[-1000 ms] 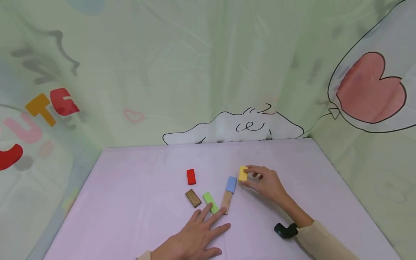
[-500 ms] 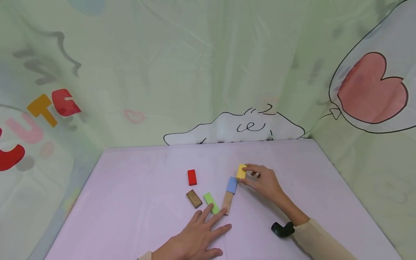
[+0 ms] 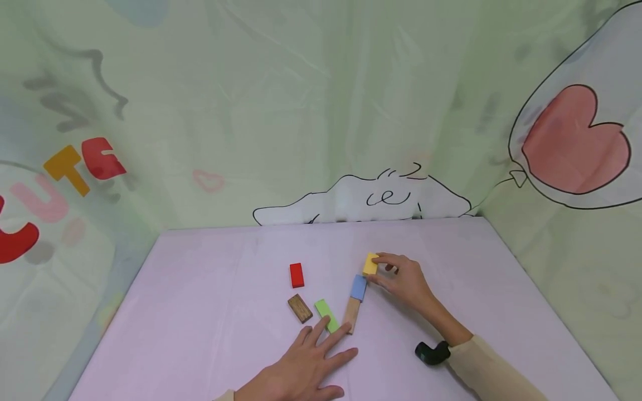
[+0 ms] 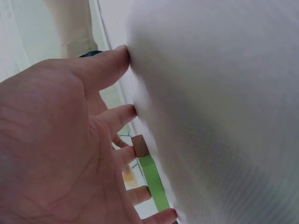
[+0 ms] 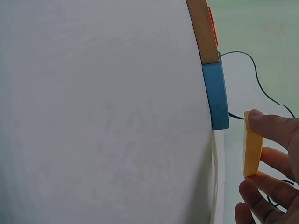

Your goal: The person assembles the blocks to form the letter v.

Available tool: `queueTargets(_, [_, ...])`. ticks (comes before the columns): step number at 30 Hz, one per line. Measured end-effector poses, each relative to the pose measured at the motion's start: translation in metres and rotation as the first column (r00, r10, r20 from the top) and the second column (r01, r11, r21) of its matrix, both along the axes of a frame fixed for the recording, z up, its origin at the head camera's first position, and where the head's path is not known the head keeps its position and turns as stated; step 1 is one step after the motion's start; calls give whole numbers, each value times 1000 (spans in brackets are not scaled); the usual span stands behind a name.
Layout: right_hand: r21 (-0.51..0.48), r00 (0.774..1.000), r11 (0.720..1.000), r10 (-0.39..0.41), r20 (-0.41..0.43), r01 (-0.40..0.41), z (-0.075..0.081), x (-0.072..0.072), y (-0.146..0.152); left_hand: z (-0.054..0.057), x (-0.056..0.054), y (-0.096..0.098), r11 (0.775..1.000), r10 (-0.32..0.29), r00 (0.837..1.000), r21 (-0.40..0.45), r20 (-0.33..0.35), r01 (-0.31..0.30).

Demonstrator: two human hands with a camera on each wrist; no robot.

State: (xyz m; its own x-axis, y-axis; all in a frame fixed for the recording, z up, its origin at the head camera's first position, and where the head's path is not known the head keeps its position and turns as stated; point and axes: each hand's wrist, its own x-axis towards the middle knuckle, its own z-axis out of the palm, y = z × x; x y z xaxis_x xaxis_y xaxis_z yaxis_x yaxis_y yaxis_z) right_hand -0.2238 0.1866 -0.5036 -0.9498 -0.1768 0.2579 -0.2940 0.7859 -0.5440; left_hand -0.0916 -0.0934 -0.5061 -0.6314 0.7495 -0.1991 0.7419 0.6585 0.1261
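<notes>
My right hand (image 3: 407, 283) pinches a yellow block (image 3: 370, 264) between thumb and fingers at the far end of a slanted row. In the right wrist view the yellow block (image 5: 252, 145) is raised off the table, apart from the blue block (image 5: 216, 95). End to end with the blue one lies a light wooden block (image 3: 352, 313). My left hand (image 3: 301, 365) is spread on the table, its fingertips at the near ends of a green block (image 3: 325, 313) and the light wooden block. In the left wrist view the fingers lie along the green block (image 4: 154, 182).
A red block (image 3: 296, 275) and a dark brown block (image 3: 299, 308) lie left of the row. The pale table (image 3: 200, 312) meets a printed curtain (image 3: 301, 111) behind. A black device (image 3: 432, 353) is on the right wrist.
The right hand has moved the yellow block slightly left, toward the far end of the blue block. The left hand stays put. The head view has shifted slightly.
</notes>
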Motion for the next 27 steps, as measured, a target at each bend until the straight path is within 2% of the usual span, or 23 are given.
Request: queueTargets(27, [-11,1000,1000,14,20,-14,-2,-8,-5,-1,-1,0,1000,4,1000,-2,14,-4])
